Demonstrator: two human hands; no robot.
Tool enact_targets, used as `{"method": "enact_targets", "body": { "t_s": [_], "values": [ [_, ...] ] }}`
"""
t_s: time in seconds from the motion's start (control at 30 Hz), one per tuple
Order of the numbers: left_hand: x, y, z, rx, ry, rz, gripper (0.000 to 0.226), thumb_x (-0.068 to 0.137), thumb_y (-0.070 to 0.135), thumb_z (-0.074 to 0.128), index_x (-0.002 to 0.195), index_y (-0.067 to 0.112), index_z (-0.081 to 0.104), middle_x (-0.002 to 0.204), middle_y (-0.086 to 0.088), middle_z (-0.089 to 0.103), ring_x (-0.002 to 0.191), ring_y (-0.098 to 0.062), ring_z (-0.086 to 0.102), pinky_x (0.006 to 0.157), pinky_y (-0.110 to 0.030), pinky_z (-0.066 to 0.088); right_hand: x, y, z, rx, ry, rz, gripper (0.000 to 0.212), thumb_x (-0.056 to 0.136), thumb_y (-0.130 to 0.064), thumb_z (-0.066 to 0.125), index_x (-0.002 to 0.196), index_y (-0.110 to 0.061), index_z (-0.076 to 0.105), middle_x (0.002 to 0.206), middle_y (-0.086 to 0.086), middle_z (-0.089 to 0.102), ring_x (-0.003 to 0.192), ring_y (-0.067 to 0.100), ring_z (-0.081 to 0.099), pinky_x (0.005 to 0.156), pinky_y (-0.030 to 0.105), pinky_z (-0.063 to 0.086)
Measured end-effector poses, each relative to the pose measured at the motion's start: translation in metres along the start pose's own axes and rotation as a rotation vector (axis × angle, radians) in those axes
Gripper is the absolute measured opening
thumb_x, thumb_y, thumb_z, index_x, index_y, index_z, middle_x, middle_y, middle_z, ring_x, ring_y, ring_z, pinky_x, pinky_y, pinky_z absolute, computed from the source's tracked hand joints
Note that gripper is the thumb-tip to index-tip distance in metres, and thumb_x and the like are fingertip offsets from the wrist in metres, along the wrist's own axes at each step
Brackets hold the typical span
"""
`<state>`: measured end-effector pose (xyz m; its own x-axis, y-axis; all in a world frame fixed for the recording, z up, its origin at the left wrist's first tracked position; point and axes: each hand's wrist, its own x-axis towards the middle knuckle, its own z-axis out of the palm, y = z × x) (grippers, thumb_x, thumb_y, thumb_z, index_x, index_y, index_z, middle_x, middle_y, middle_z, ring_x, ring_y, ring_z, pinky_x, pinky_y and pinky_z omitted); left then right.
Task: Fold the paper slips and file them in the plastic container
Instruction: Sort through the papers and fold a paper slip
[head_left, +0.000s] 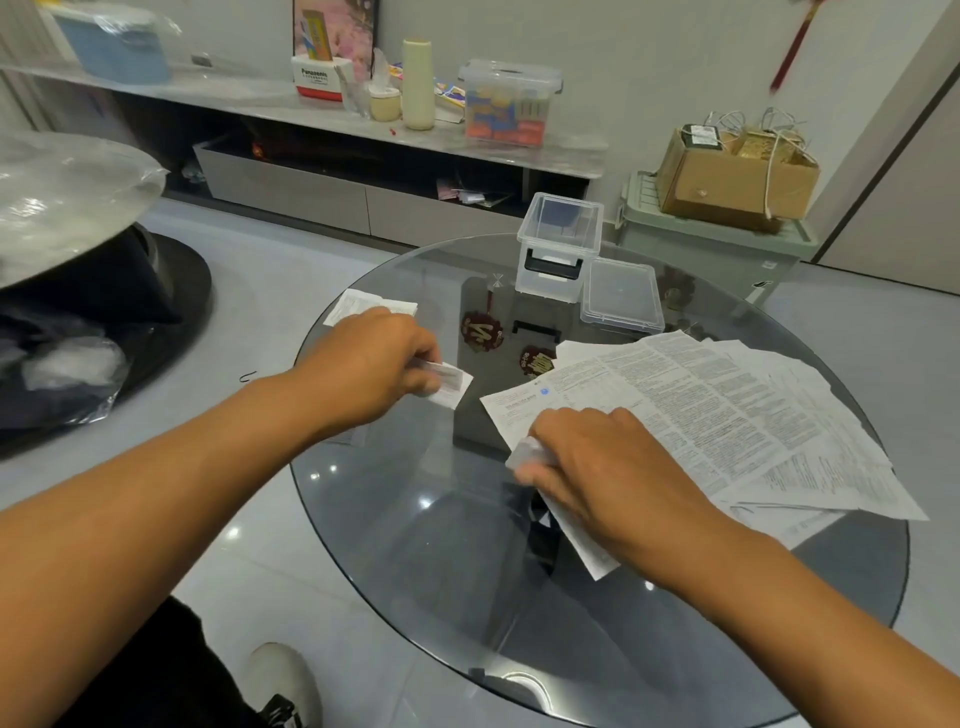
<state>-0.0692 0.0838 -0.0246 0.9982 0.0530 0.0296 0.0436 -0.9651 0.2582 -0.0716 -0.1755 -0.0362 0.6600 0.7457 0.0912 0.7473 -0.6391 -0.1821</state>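
Left hand: the left hand (371, 358) pinches a small folded slip (451, 385) between curled fingers, held just above the glass surface (415, 519).
Right hand: the right hand (597, 467) has its fingers curled round the near corner of a long printed sheet (576, 540), which is bunched at the fingertips (the edge there is blurred).
Step in hand: by my reading, one slip is folded and ready to file while the next sheet is being taken up.
Doing it well: lift only the top sheet off the pile (727, 415), since the sheets overlap and a second could drag along; square the edges before creasing, press the fold flat on the surface, and fold small enough to pass the box mouth.
Box: the clear box (558, 249) stands open at the far side of the surface, well apart from both hands, with something white low inside; its lid (621, 301) lies just beside it on the right.
Other paper: one more slip (363, 304) lies beyond the left hand.
Writing on the sheets: dense small print, too fine to read.
Under the glass: two dark red tags (483, 332) with gold characters (not legible).
Shelf: a red and white carton (318, 78) reads "Panasonic".
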Motion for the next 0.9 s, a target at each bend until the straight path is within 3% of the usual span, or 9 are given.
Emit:
{"method": "enact_targets", "body": {
  "t_s": [0.1,0.2,0.27,0.43,0.57,0.63,0.7,0.83,0.9],
  "values": [
    [-0.005,0.014,-0.001,-0.183,-0.053,0.020,0.009,0.090,0.040,0.074,0.086,0.032,0.072,0.087,0.009,0.067,0.081,-0.012,0.060,0.061,-0.028,0.038,-0.002,0.010,0.000,0.251,0.080,0.069,0.025,0.103,-0.045,0.051,0.090,-0.024,0.048,0.091,-0.008,0.050,0.083,0.011,0.044,0.071,0.025,0.032],
    [-0.016,0.031,0.000,-0.375,-0.165,0.069,0.014,0.089,0.038,0.076,0.078,0.033,0.067,0.099,0.013,0.063,0.085,-0.008,0.061,0.071,-0.031,0.048,-0.002,0.014,0.000,0.422,0.118,0.093,0.023,0.099,-0.046,0.057,0.101,-0.024,0.050,0.134,-0.009,0.048,0.119,0.007,0.047,0.095,0.022,0.037],
    [-0.022,0.040,0.007,-0.404,-0.221,0.076,0.015,0.088,0.039,0.077,0.082,0.029,0.067,0.106,0.010,0.066,0.088,-0.012,0.064,0.077,-0.037,0.054,-0.002,0.011,0.001,0.548,0.107,0.185,0.019,0.099,-0.044,0.060,0.101,-0.028,0.053,0.143,-0.017,0.044,0.126,0.000,0.046,0.099,0.018,0.036],
    [-0.030,0.054,0.021,-0.771,-0.162,-0.125,0.016,0.093,0.032,0.073,0.091,0.019,0.064,0.076,0.006,0.071,0.065,-0.004,0.062,0.053,-0.013,0.045,-0.002,0.006,0.001,0.976,0.237,0.428,0.014,0.098,-0.039,0.066,0.099,-0.026,0.069,0.092,-0.012,0.073,0.081,0.004,0.069,0.068,0.024,0.055],
    [-0.036,0.073,0.023,-1.297,-0.237,-0.196,0.010,0.100,0.012,0.062,0.099,0.005,0.069,0.096,-0.006,0.077,0.090,-0.013,0.074,0.086,-0.025,0.060,-0.002,-0.005,-0.003,1.193,0.291,0.487,0.024,0.102,-0.039,0.059,0.108,-0.016,0.062,0.098,0.010,0.071,0.075,0.023,0.071,0.063,0.050,0.062],
    [-0.042,0.081,0.027,-1.280,-0.265,-0.149,0.017,0.102,0.015,0.059,0.107,0.006,0.073,0.100,-0.004,0.078,0.091,-0.010,0.073,0.086,-0.022,0.058,0.000,-0.010,-0.006,1.233,0.341,0.482,0.025,0.103,-0.037,0.057,0.112,-0.013,0.057,0.099,0.012,0.068,0.067,0.014,0.069,0.051,0.038,0.061],
    [-0.048,0.087,0.030,-1.100,-0.214,-0.115,0.017,0.101,0.021,0.061,0.101,0.013,0.077,0.084,0.004,0.074,0.070,-0.003,0.060,0.068,-0.014,0.052,0.002,-0.013,-0.005,1.138,0.412,0.456,0.024,0.103,-0.034,0.057,0.113,-0.012,0.055,0.101,0.006,0.065,0.067,0.001,0.066,0.051,0.021,0.055],
    [-0.053,0.093,0.027,-0.959,-0.138,-0.052,0.003,0.093,0.021,0.072,0.092,0.019,0.074,0.074,0.005,0.064,0.056,-0.004,0.054,0.058,-0.019,0.049,0.003,-0.010,0.002,0.925,0.461,0.362,0.017,0.100,-0.035,0.062,0.107,-0.023,0.053,0.095,-0.009,0.063,0.085,0.009,0.064,0.072,0.032,0.056],
    [-0.051,0.092,0.022,-0.928,-0.121,-0.063,0.021,0.086,0.020,0.080,0.098,0.024,0.063,0.088,0.005,0.064,0.058,-0.009,0.060,0.059,-0.024,0.053,0.003,-0.003,-0.002,0.753,0.493,0.265,0.014,0.101,-0.034,0.062,0.103,-0.028,0.050,0.092,-0.013,0.062,0.086,0.008,0.061,0.070,0.028,0.051]
  ]
}}
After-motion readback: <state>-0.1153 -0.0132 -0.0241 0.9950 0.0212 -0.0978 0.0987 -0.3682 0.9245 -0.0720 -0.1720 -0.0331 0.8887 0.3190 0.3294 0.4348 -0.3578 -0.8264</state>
